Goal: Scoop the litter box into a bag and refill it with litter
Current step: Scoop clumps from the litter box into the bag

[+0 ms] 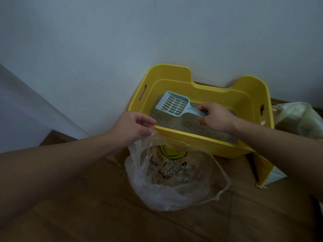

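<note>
A yellow litter box (197, 142) stands on the wooden floor against the white wall, with sandy litter (185, 124) inside. My right hand (216, 117) grips the handle of a light-blue slotted scoop (173, 103), whose empty blade sits over the litter at the box's left side. My left hand (134, 127) pinches the rim of a clear plastic bag (174, 179) and holds it open just in front of the box. Some pale litter clumps lie at the bottom of the bag.
A plastic bag with greenish contents (297, 119) sits to the right of the box. A yellow and white litter package (267, 173) lies by the box's front right corner. The wall corner is close behind, and a white panel (26, 109) rises at the left.
</note>
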Demonstrator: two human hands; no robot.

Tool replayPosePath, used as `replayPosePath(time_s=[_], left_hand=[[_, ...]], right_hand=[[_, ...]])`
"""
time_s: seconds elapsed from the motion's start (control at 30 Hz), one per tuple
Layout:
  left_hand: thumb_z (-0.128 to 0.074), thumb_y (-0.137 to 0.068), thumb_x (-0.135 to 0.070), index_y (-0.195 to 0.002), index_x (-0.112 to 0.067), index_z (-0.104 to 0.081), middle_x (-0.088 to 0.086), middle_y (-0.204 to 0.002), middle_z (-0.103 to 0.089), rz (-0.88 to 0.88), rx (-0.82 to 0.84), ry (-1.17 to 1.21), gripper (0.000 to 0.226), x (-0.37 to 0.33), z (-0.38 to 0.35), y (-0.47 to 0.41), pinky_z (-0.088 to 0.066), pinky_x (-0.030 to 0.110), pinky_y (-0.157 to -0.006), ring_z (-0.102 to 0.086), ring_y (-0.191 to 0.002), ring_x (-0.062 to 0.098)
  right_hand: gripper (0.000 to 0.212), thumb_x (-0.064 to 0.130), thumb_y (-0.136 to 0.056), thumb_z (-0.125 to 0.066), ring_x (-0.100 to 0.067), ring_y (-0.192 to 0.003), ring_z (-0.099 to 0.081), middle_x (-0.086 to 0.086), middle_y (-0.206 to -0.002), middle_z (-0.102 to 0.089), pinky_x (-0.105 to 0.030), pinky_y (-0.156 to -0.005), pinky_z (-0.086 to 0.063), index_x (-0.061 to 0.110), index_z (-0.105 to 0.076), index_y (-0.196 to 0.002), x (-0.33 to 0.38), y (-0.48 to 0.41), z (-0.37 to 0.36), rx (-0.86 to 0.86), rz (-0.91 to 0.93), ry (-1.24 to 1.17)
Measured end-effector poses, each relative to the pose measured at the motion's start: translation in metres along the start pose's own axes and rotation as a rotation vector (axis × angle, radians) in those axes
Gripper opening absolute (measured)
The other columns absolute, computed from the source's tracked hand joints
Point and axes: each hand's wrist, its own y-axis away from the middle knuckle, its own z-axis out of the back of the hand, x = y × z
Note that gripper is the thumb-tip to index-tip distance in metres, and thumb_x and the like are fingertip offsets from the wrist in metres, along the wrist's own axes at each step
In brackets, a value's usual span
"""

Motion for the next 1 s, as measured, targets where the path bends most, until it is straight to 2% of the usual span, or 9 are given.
replayPosePath(time_s=[0.13,0.3,0.47,0.63,0.83,1.0], left_hand=[[-0.069,-0.078,0.015,-0.089,-0.01,-0.071,0.007,-0.081,-0.073,-0.017,0.013,0.014,0.028,0.001,0.002,-0.009,-0.06,0.032,-0.071,-0.069,-0.071,0.017],[-0.07,-0.078,0.015,-0.087,-0.011,-0.071,0.009,-0.082,-0.073,-0.027,0.009,0.036,0.028,0.003,0.005,-0.017,-0.06,0.029,-0.068,-0.068,-0.07,0.016],[-0.07,-0.077,0.016,-0.089,-0.01,-0.072,0.008,-0.082,-0.074,-0.021,0.031,0.039,0.029,0.006,-0.001,-0.021,-0.056,0.02,-0.062,-0.07,-0.068,0.011],[-0.07,-0.077,0.015,-0.089,-0.01,-0.073,0.009,-0.083,-0.075,-0.02,0.029,0.052,0.028,0.009,-0.001,-0.024,-0.057,0.022,-0.065,-0.07,-0.069,0.013],[-0.071,-0.077,0.014,-0.089,-0.01,-0.073,0.01,-0.083,-0.075,-0.026,0.029,0.056,0.027,0.008,-0.001,-0.023,-0.056,0.021,-0.064,-0.071,-0.07,0.012],[-0.071,-0.077,0.015,-0.089,-0.01,-0.073,0.007,-0.082,-0.075,-0.024,0.028,0.059,0.028,0.007,0.0,-0.02,-0.057,0.021,-0.065,-0.071,-0.072,0.013]], right_hand=[[0.014,0.012,-0.093,-0.058,-0.019,-0.08,-0.058,-0.005,-0.099,-0.064,-0.03,-0.066,-0.044,0.021,-0.058,-0.103,0.005,-0.025,-0.018,0.009,-0.028,-0.02],[0.018,0.01,-0.093,-0.052,-0.022,-0.082,-0.06,-0.007,-0.097,-0.063,-0.03,-0.06,-0.045,0.017,-0.059,-0.107,0.005,-0.048,-0.034,0.011,-0.098,0.0],[0.022,0.013,-0.095,-0.051,-0.025,-0.088,-0.06,-0.01,-0.103,-0.063,-0.038,-0.072,-0.052,0.012,-0.058,-0.116,0.005,-0.061,-0.045,0.037,-0.131,0.021],[0.032,0.022,-0.098,-0.054,-0.021,-0.092,-0.062,-0.006,-0.11,-0.062,-0.043,-0.083,-0.055,0.013,-0.05,-0.128,0.009,-0.063,-0.051,0.101,-0.115,-0.069],[0.044,0.028,-0.097,-0.057,-0.013,-0.094,-0.061,0.003,-0.106,-0.059,-0.027,-0.076,-0.051,0.013,-0.045,-0.137,0.013,-0.058,-0.05,0.125,-0.041,-0.163],[0.05,0.029,-0.096,-0.061,-0.013,-0.092,-0.059,0.001,-0.111,-0.057,-0.024,-0.07,-0.047,0.009,-0.043,-0.139,0.014,-0.053,-0.042,0.087,-0.014,-0.16]])
